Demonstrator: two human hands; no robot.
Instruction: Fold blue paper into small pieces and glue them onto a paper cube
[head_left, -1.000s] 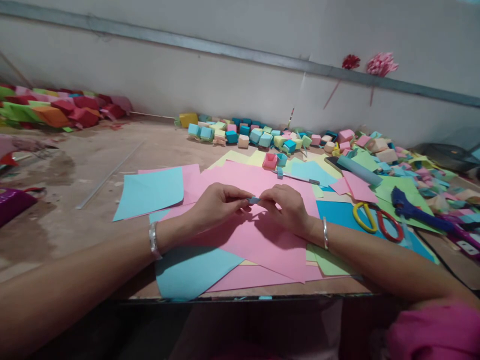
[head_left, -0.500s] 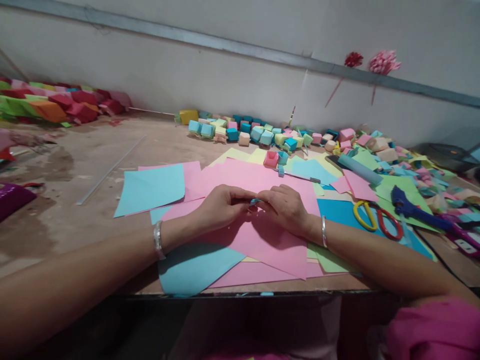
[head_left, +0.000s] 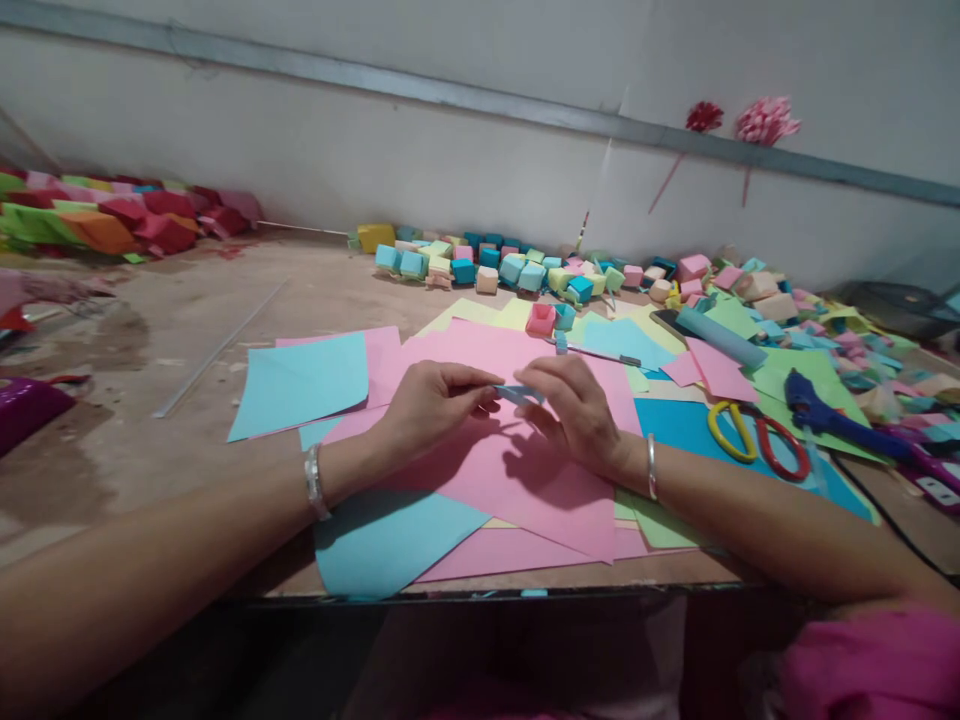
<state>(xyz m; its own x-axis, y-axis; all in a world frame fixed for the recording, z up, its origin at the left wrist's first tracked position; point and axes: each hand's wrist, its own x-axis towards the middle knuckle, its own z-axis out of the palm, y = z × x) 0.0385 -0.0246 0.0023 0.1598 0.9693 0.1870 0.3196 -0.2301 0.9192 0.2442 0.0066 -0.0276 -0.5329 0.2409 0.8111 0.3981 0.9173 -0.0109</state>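
My left hand [head_left: 431, 405] and my right hand [head_left: 574, 410] meet over a spread of pink paper sheets [head_left: 525, 480] near the table's front edge. Between their pinched fingertips stretches a small light-blue paper strip [head_left: 519, 393], held at both ends a little above the pink sheets. Each wrist wears a silver bangle. Light-blue sheets [head_left: 300, 380] lie to the left and in front of my hands.
Yellow-and-red scissors [head_left: 757, 440] and a blue glue gun [head_left: 832, 415] lie to the right on blue and green paper. A row of small folded paper cubes [head_left: 487, 268] runs along the back wall. Red and green folded paper [head_left: 112, 215] is piled at far left. A purple object [head_left: 26, 405] sits at the left edge.
My hands have drawn slightly apart and lifted a little, so more of the blue strip shows between the fingertips than half a second ago.
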